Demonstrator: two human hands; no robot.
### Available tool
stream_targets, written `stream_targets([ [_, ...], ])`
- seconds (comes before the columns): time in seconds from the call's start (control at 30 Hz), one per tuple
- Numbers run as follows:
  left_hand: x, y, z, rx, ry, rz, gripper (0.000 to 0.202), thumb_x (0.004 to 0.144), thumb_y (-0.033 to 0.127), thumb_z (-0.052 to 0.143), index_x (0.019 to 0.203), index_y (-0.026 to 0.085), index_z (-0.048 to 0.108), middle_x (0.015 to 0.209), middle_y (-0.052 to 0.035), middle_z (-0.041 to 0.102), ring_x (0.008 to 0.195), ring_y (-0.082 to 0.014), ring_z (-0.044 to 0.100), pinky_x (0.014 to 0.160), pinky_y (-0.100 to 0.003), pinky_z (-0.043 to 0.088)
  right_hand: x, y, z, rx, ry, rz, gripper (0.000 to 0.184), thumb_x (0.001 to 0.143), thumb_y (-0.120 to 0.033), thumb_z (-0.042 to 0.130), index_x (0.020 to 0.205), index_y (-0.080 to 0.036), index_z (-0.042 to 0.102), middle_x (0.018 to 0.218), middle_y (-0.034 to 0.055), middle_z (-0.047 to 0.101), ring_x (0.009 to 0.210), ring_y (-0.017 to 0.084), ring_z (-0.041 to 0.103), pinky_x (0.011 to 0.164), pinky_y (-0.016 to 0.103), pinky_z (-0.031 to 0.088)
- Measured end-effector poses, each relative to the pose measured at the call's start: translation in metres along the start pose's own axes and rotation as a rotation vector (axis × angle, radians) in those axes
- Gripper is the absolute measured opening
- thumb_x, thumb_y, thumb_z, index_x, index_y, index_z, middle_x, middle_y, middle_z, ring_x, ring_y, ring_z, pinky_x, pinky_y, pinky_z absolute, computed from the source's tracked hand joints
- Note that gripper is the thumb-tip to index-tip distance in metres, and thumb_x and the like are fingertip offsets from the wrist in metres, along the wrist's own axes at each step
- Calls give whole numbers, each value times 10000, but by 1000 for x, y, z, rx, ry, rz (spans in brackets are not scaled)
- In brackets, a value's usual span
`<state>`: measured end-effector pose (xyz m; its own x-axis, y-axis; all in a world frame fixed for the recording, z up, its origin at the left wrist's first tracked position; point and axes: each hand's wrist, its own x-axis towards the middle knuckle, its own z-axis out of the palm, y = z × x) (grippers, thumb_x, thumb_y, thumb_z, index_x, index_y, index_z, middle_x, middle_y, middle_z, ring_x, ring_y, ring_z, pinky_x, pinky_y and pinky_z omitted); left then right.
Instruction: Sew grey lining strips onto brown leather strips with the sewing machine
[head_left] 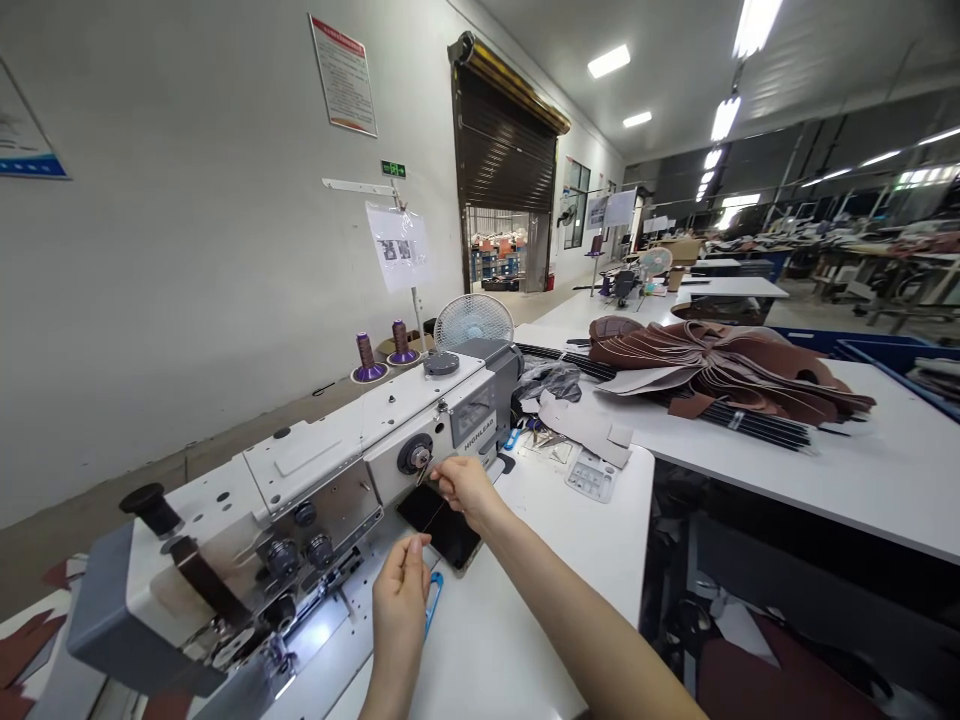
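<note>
My right hand [466,490] is closed in a pinch just in front of the round metal winder [416,455] on the sewing machine [315,460]. Lower down, my left hand [401,585] also pinches, thumb against forefinger. A faint thread [433,520] seems to run between the two sets of fingertips; it is too fine to follow fully. Beneath the hands a dark phone [454,540] lies on the white table [540,600]. Blue-handled thread snips [433,600] lie beside my left hand, partly hidden by it.
Thread cones [366,360] stand behind the machine, near a fan [474,320]. To the right are small tools [544,438], a clear bobbin case [592,475] and grey scraps [581,425]. A heap of brown cut pieces [720,365] covers part of the adjoining table.
</note>
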<state>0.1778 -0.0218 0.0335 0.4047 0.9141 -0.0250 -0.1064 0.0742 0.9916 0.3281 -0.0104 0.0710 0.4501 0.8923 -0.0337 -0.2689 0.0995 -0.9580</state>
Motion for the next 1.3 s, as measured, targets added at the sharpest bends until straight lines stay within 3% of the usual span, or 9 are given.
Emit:
stream_targets([
  [0.1, 0, -1, -2, -1, -7, -16, 723, 543, 808, 664, 825, 142, 651, 447, 102, 311, 421, -51, 256, 420, -191, 202, 9, -16, -7, -15, -11, -95, 317, 726, -467, 613, 670, -199, 453, 451, -109, 310, 384, 38, 155, 371, 181, 120],
  [0.2, 2, 0, -2, 5, -23, -26, 715, 510, 800, 689, 788, 141, 657, 421, 105, 305, 404, -45, 249, 413, -188, 204, 9, -30, -4, -93, -66, -194, 295, 740, -458, 617, 719, -198, 478, 504, -73, 429, 404, 55, 264, 403, 186, 227],
  [0.4, 7, 4, 1, 26, -38, -64, 705, 442, 801, 703, 717, 154, 657, 387, 89, 344, 368, -53, 283, 396, -197, 224, -16, -18, 12, -424, -58, -391, 107, 768, -208, 662, 716, -202, 569, 600, -28, 573, 605, 135, 544, 639, 231, 412],
  [0.57, 13, -6, -3, 55, -49, -33, 678, 462, 773, 719, 726, 151, 665, 391, 84, 362, 364, -60, 300, 393, -204, 225, -16, -3, 2, -592, 59, -436, 110, 851, -106, 523, 810, -207, 540, 538, -64, 536, 536, 130, 529, 632, 217, 414],
  [0.77, 14, -10, -6, 74, -55, -39, 638, 498, 734, 726, 739, 146, 667, 394, 76, 377, 369, -65, 315, 395, -206, 221, 3, -26, -14, -763, 173, -451, 129, 793, -95, 550, 716, -197, 564, 593, -23, 596, 622, 160, 576, 677, 238, 409],
  [0.9, 14, -1, -1, 59, -58, -53, 638, 490, 743, 712, 715, 149, 654, 386, 86, 354, 369, -59, 294, 397, -204, 207, 0, -38, -3, -833, 171, -468, 118, 831, -140, 537, 756, -196, 609, 616, -20, 617, 617, 151, 581, 642, 225, 406],
  [1.03, 21, 10, 0, 65, -48, -40, 643, 484, 745, 714, 722, 151, 642, 400, 93, 363, 373, -55, 287, 400, -197, 196, -14, -27, 8, -941, 67, -497, 80, 810, -161, 628, 753, -215, 645, 592, -39, 620, 596, 142, 588, 614, 209, 381],
  [1.2, 37, 27, -1, 70, -42, 34, 630, 514, 703, 733, 782, 138, 652, 414, 90, 395, 401, -63, 326, 413, -200, 213, -11, -26, 3, -1058, 235, -475, 142, 835, -90, 561, 792, -183, 659, 701, 38, 677, 696, 184, 625, 639, 237, 359],
  [1.3, 45, 36, 3, 21, -17, 10, 662, 491, 657, 764, 871, 126, 653, 424, 96, 418, 406, -61, 335, 412, -195, 214, -9, -31, 5, -1082, 252, -493, 122, 881, -145, 555, 847, -196, 661, 727, 13, 692, 694, 156, 629, 639, 214, 370],
])
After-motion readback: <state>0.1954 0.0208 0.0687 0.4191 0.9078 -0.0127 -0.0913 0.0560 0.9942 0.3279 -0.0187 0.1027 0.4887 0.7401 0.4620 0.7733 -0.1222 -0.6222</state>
